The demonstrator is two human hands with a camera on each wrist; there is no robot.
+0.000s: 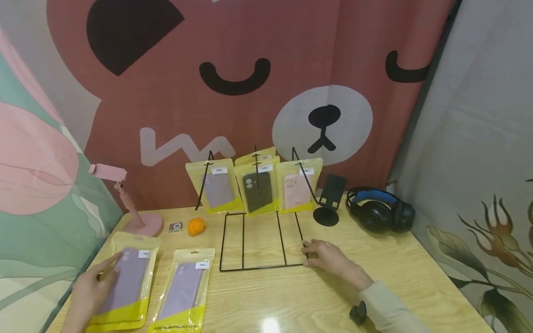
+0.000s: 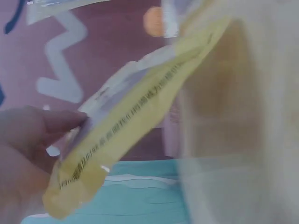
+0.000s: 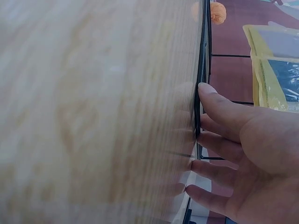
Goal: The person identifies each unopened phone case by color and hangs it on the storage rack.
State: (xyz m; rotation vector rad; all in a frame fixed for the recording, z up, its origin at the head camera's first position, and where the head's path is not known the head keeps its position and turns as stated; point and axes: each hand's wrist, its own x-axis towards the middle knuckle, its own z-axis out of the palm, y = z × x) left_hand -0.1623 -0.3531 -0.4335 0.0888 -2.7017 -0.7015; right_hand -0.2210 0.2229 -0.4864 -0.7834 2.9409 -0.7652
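Note:
My left hand grips the left edge of a clear-and-yellow packaged phone case, purple inside. In the left wrist view the thumb lies on that package, which tilts up from the table. A second purple packaged phone case lies flat to its right. My right hand rests at the right end of a black wire rack, fingers extended. In the right wrist view its thumb touches the rack's wire and the fingertips meet the tabletop. Several packaged cases hang on the rack's hooks, among them a dark one and a pink one.
Behind the packages stand a pink phone stand, a small clip player and an orange ball-like thing. A black phone stand and headphones are at the back right. A small dark object lies by the right sleeve.

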